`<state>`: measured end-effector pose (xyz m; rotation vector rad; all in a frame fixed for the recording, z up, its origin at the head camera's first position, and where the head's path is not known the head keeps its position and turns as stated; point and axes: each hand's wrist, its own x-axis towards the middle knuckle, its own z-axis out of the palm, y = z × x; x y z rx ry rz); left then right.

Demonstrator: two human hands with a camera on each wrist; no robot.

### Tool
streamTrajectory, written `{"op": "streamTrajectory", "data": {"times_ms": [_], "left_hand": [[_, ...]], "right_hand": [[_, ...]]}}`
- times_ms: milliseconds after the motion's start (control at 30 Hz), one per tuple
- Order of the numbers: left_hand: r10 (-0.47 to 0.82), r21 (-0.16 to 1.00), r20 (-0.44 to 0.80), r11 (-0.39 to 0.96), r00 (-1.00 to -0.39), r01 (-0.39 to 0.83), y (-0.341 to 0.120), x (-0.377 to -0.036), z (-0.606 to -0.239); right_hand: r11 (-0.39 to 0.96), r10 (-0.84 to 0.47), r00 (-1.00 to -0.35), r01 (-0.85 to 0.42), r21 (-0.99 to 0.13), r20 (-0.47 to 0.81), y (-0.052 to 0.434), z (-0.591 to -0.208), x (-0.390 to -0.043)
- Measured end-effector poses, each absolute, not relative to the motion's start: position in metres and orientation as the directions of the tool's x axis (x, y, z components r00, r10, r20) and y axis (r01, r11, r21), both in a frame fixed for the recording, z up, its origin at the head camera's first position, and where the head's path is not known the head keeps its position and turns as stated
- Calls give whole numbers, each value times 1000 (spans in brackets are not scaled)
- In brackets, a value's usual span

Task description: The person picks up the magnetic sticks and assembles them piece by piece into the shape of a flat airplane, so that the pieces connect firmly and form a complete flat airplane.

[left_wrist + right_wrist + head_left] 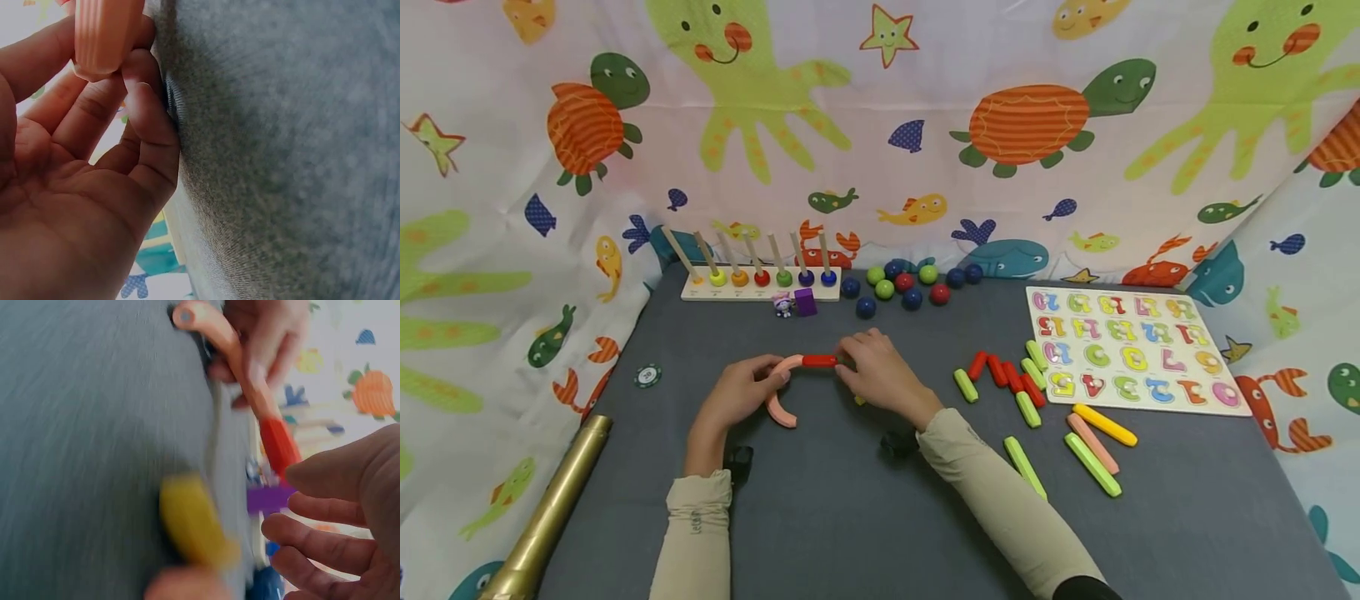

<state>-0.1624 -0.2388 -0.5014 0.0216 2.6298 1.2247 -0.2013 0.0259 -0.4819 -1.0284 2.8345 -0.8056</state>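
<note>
Two hands: I see both at table centre, close together, joined through one line of pieces.
Left hand [741, 396]: fingers curled round the pink curved piece [781, 392], pinching its upper end; in the left wrist view the pink end [103, 34] sits between thumb and fingertips.
Right hand [880, 372]: fingertips on the far end of the red short rod [818, 361]; grip looks like a light pinch, the wrist view shows fingers only loosely bent.
Joint: red rod butts against the pink curve's top end, both lying on the grey table mat [850, 517].
Yellow piece [194, 522]: on the mat just under my right hand.
Nearby: loose green and red rods [1007, 379] to the right, number puzzle board [1131, 350] beyond them.
</note>
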Motion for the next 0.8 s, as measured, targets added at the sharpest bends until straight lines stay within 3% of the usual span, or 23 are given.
{"op": "streamTrajectory", "data": {"times_ms": [400,667,800], "left_hand": [[99,740,-235,664,-967,-111,-233,-162,-497],[52,727,-251,669,-967,-153,-235,-162,-494],[55,729,-235,670,-970,-139,-236,-161,-495]], "right_hand": [[765,-451,-869,-493,-414,203,138,-475,-205],[831,-475,-878,-468,-300,53,197,-471,-195],[837,-485,-874,-476,-272,38,206,-476,-195]]}}
